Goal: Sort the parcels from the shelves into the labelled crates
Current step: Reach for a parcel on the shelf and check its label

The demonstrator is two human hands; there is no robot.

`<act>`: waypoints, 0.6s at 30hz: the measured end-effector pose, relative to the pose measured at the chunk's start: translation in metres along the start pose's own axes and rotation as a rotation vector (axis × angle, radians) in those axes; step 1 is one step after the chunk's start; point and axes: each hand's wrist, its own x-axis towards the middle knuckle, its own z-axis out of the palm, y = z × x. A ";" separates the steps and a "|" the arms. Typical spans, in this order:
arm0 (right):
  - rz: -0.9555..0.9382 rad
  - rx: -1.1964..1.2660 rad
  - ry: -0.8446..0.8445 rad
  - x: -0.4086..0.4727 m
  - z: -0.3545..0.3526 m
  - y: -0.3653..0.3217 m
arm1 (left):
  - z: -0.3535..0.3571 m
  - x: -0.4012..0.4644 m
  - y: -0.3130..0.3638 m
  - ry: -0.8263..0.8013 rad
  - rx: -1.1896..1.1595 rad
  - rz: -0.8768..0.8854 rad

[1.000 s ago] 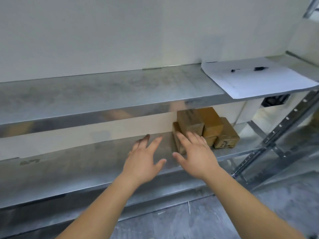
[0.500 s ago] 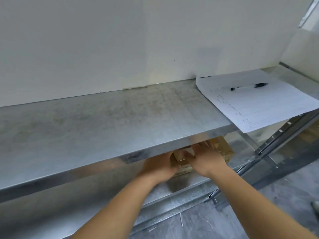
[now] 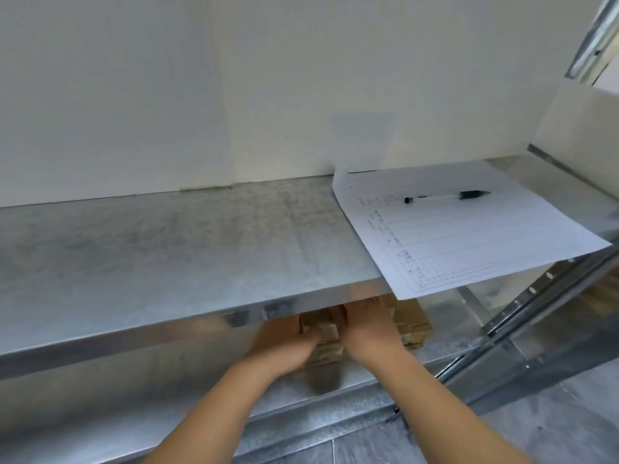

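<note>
Gripping one brown parcel between left hand and right hand, fingers curled around its sides, under upper shelf.
I judged it best drawn straight out, low, clear of neighbouring parcels.

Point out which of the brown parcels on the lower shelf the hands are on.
The front parcel, between the left hand and right hand; the other parcels sit untouched to its right.

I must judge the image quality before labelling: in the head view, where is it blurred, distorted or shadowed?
Head view: the hands, left hand and right hand, and the brown parcels look soft, as in motion blur; the upper shelf hides their fingertips and shades the parcels. Wide-angle distortion bends the shelf post. The paper sheet and pen look sharper.
</note>
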 end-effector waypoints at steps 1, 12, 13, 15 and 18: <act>-0.015 0.023 0.013 0.001 -0.001 0.002 | 0.002 -0.002 0.003 0.054 -0.018 -0.010; -0.081 0.297 -0.162 -0.014 -0.032 0.017 | 0.021 -0.039 0.033 0.406 -0.052 -0.088; -0.108 0.308 -0.179 -0.015 -0.033 0.017 | 0.020 -0.044 0.035 0.404 -0.045 -0.097; -0.172 0.288 -0.207 -0.017 -0.037 0.013 | 0.020 -0.051 0.035 0.410 -0.044 -0.082; -0.244 0.260 -0.260 -0.021 -0.041 0.004 | 0.016 -0.063 0.032 0.436 -0.024 -0.085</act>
